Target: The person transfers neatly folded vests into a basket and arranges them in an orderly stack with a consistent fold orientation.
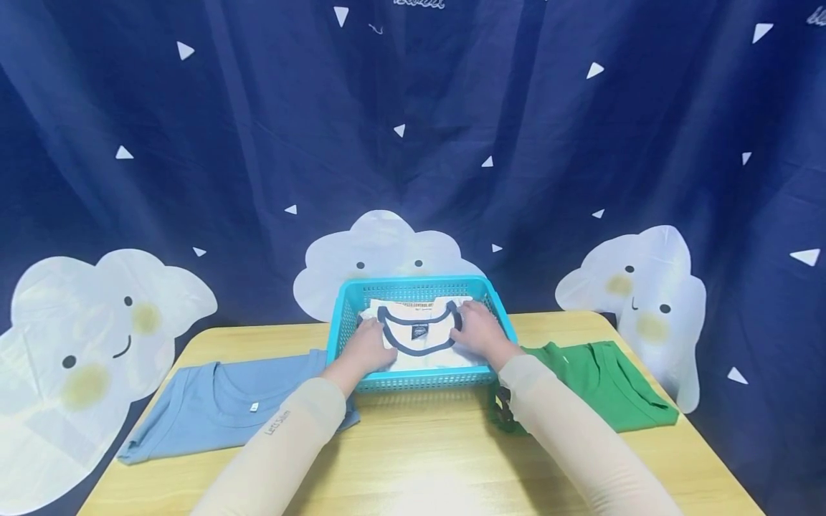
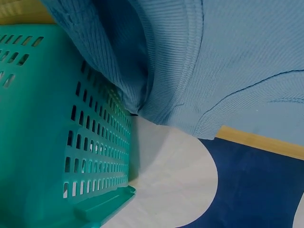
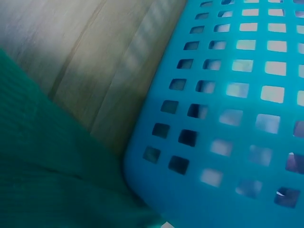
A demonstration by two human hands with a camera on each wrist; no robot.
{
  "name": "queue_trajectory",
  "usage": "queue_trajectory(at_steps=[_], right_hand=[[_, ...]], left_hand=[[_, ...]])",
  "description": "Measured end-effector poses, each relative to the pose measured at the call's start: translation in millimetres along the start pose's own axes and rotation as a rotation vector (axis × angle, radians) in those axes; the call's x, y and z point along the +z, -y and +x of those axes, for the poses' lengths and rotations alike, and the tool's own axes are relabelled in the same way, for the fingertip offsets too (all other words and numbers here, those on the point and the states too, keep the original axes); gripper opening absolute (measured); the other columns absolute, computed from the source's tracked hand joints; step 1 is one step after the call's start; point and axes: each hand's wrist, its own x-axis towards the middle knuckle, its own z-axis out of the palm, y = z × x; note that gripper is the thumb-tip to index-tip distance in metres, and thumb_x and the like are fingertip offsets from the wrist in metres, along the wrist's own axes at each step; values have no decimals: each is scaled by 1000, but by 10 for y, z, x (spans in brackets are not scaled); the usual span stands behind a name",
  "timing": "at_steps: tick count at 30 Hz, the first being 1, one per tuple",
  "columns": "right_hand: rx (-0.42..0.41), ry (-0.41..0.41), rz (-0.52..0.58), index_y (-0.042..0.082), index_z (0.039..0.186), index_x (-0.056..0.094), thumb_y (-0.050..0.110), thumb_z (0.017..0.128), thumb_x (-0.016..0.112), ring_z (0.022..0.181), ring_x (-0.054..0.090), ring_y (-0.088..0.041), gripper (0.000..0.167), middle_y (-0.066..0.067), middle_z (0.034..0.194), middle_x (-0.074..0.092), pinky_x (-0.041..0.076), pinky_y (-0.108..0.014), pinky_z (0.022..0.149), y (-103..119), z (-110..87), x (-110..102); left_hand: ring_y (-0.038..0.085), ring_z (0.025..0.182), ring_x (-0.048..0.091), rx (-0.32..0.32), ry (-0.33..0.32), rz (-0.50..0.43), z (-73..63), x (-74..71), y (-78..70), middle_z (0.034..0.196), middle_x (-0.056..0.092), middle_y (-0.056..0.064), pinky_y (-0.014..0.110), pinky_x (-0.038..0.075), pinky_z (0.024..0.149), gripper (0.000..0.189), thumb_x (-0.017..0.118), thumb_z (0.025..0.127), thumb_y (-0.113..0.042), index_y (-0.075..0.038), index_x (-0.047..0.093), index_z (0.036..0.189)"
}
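A folded white T-shirt (image 1: 413, 358) with a dark neckband lies in the turquoise plastic basket (image 1: 419, 380), its neckline and label facing up. At the shirt's left side my left hand (image 1: 369, 347) grips its edge, thumb on top of the cloth. My right hand (image 1: 479, 330) holds the opposite side, thumb near the neckband. Both hands are inside the basket rim, with some fingertips hidden. The left wrist view shows the basket's perforated side (image 2: 90, 137) but no hand; the right wrist view likewise shows only perforated basket wall (image 3: 228, 114) beside green cloth.
Left of the basket lies a folded blue shirt (image 1: 239, 401), close against its side. A folded green shirt (image 1: 600, 387) lies to the right, partly behind my right sleeve. All stand on a light wooden table (image 1: 413, 459), with a dark blue curtain (image 1: 439, 86) behind it.
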Motion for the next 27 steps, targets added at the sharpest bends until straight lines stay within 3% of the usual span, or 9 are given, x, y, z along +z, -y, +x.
queue_trajectory(at_steps=[7,13,20,27], right_hand=[[14,172,-30,-8,151,32,58,91,60,151,10,-43,94,-28,160,21,15,-52,122,0,-67,23],[29,259,-24,-5,156,19,78,82,57,152,-1,-39,118,-23,164,10,9,-52,123,18,-125,1],[56,344,-16,-5,157,12,79,83,53,153,0,-37,119,-23,165,7,12,-51,123,25,-140,10],[86,413,20,-6,157,12,79,85,51,152,0,-38,118,-24,165,5,13,-52,122,28,-142,19]], left_hand=[[38,147,27,20,90,-1,35,27,30,152,43,21,54,28,117,73,70,87,-39,2,48,145],[41,151,13,-16,188,14,33,36,47,156,35,24,56,17,120,82,67,89,-44,4,40,149],[42,151,2,-60,281,7,29,46,90,161,20,28,60,11,120,86,62,93,-49,4,31,153],[41,152,-2,-104,322,31,23,25,74,163,6,30,60,11,120,90,57,95,-53,6,26,154]])
